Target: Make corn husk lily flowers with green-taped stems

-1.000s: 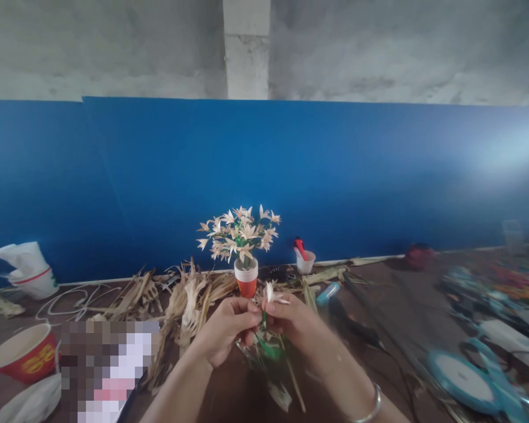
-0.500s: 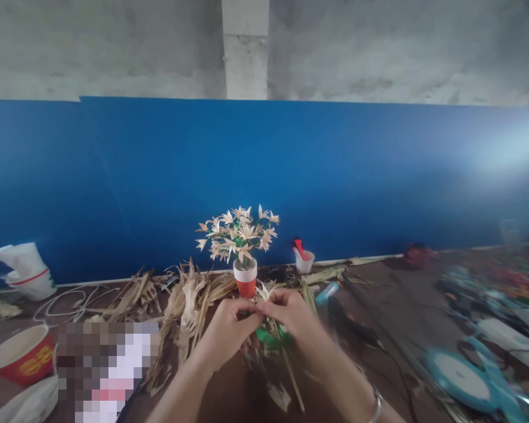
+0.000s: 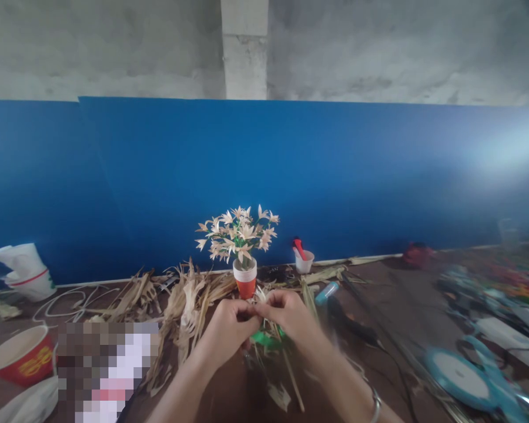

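Observation:
A small pale flower (image 3: 261, 294), apparently of dried husk, pokes up between the fingertips of my two hands. Its lower part is hidden by my fingers. Both my left hand (image 3: 233, 324) and my right hand (image 3: 293, 320) are closed in a pinch, their tips meeting at the flower's base. Something bright green (image 3: 268, 339) lies beneath my fingers; I cannot make out what it is. Just behind my hands, an orange and white paper cup (image 3: 245, 281) stands upright with a bunch of cream husk flowers (image 3: 242, 232) on green stems.
Dried husks (image 3: 189, 308) lie left of the cup. A white cup (image 3: 304, 262) with a red item stands right of it, near a blue tube (image 3: 327, 293). Ribbon roll (image 3: 461, 379) and scissors (image 3: 506, 393) are far right; a red paper bowl (image 3: 24, 355) is left.
My fingertips and the small flower have shifted slightly left. The green thing below has moved a little left too. The pinch stays closed.

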Demonstrator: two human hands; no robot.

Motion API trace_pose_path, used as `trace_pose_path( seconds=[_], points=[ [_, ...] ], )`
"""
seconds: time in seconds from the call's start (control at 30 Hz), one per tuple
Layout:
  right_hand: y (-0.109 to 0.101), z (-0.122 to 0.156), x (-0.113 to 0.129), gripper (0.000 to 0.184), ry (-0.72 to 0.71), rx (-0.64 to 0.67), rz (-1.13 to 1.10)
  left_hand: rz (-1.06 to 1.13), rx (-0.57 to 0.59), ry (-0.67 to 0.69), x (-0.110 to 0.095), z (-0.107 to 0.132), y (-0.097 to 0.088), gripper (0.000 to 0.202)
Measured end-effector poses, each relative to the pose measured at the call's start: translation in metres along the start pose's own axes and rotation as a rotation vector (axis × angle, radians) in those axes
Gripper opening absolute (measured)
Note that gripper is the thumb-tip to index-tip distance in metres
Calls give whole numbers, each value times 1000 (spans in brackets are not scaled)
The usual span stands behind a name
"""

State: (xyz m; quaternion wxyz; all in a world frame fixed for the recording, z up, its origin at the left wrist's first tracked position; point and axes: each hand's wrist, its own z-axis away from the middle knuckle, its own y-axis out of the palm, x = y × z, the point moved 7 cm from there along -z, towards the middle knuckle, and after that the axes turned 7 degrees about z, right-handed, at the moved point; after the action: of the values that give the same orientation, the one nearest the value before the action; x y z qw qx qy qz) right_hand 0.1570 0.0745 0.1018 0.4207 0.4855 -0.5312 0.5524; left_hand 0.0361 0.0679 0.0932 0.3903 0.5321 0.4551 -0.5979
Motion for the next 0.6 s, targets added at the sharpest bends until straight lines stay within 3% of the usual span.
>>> trace_pose_path(
  seconds=[0.1,0.27,0.43,0.5,0.6],
  points=[
    [-1,-1,-3,35,5,22,-24,101,-17,-53,4,-2,1,14],
    [1,0,-7,32,16,91,-62,279,92,-118,8,-3,10,19],
    [-1,2,-9,34,79,51,-77,309,121,-111,10,-3,10,22],
    [4,2,-10,34,86,118,-179,365,112,-118,10,-3,9,21],
    [15,4,-14,32,97,319,-385,494,106,-134,11,-2,8,20]
  ],
)
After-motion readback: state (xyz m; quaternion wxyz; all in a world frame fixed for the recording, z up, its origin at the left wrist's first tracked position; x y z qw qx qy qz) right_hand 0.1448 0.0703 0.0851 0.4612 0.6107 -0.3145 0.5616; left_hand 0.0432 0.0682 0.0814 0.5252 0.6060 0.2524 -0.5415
